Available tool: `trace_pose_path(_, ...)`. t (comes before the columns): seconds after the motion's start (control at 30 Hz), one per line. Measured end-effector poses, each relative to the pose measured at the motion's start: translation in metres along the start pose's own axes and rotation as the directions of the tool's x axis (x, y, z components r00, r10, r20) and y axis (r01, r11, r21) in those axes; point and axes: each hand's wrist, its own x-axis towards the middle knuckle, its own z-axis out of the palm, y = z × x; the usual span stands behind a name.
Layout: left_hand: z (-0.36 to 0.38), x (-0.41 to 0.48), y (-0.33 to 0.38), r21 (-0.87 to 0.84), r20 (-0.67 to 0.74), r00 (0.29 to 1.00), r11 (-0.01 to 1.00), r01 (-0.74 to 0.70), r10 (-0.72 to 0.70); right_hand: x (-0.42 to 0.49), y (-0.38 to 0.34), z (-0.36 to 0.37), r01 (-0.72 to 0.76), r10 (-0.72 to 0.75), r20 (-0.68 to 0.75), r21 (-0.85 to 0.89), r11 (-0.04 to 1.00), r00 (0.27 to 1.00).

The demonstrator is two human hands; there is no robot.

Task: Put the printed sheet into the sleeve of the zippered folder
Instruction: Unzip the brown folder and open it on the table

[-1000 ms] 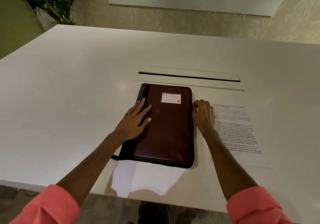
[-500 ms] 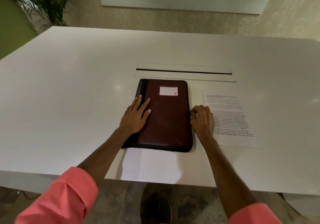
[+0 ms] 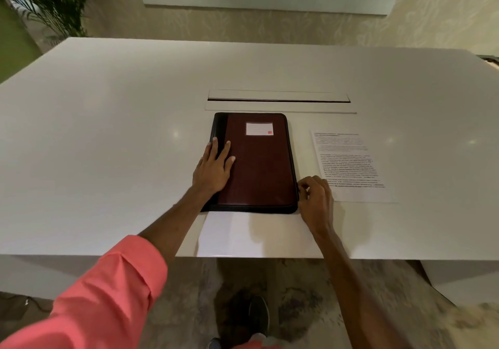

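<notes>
A closed dark red zippered folder (image 3: 259,165) with a black spine and a white label (image 3: 259,128) lies flat on the white table (image 3: 108,146). My left hand (image 3: 213,170) rests flat on its left side, fingers spread. My right hand (image 3: 317,200) is against the folder's right edge near the lower corner, fingers pinched together where the zipper runs; the pull itself is hidden by my fingers. The printed sheet (image 3: 351,165) lies flat on the table just right of the folder, text up, with my right hand beside its lower left corner.
A long cable slot (image 3: 278,100) is cut into the table just beyond the folder. The table's near edge is a short way below the folder. A potted plant (image 3: 46,0) stands at the far left, and my shoe (image 3: 258,319) shows on the floor.
My right hand has slid toward me along the folder's right edge, from near the top to near the lower corner. My left hand has stayed flat on the folder. The camera pulled back.
</notes>
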Motion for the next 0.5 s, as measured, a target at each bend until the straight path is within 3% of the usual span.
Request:
trace_pose_path(0.27,-0.002,-0.019,-0.023,-0.125,0.201,0.98,0.992,0.028,-0.003,-0.045,-0.01,-0.007,-0.101,0.099,-0.046,-0.041,0.994,0.994)
trace_pose_path(0.5,-0.006,-0.024,-0.027,-0.235,0.24,0.971,0.971,0.04,0.018,-0.087,-0.043,0.007,-0.227,0.22,-0.073,-0.124,0.966,0.973)
